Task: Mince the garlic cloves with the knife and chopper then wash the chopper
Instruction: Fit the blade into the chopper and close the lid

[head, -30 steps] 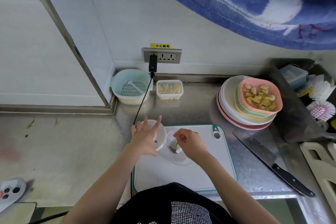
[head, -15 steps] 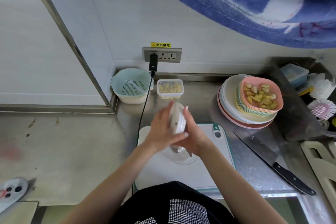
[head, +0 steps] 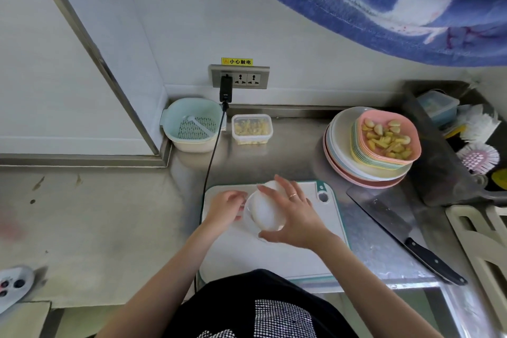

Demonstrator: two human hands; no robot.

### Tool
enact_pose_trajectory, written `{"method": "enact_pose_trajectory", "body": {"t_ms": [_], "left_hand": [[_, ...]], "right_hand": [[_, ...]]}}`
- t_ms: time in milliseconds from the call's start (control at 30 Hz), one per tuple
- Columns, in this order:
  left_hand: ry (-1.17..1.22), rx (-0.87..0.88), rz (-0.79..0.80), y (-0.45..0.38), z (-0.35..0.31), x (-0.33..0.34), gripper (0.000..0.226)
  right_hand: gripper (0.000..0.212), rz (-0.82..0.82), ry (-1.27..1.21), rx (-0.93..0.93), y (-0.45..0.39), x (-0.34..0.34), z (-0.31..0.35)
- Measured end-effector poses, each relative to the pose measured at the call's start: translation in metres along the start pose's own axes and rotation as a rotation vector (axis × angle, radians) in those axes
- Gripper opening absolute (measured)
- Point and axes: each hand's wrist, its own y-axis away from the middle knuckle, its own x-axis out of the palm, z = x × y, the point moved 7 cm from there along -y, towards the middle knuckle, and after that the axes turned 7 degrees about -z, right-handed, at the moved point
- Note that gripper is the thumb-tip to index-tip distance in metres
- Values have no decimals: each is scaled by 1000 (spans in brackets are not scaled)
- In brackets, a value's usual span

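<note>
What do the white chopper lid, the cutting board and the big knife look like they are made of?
The chopper lid, held by the right hand, looks like smooth white plastic with a soft sheen. The cutting board seems matte white plastic with a teal rim. The knife has a dull grey metal blade, likely steel, and a glossy black handle, probably plastic.

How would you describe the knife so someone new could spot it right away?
Start at the white cutting board in the middle of the steel counter and look just right of it. The knife lies flat there, a broad cleaver blade with a black handle, the only blade on the counter.
</note>
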Motion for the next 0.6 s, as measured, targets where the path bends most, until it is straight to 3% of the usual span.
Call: {"method": "enact_pose_trajectory", "body": {"t_ms": [367, 467, 600], "left_hand": [[117, -142, 41, 10, 12, 4, 27], [140, -156, 54, 10, 12, 5, 26], [150, -173, 64, 10, 14, 6, 27]], "right_hand": [[106, 58, 226, -46, -4, 26, 11], [108, 143, 197, -17, -5, 28, 9], [104, 219, 339, 13, -9, 28, 13]]}}
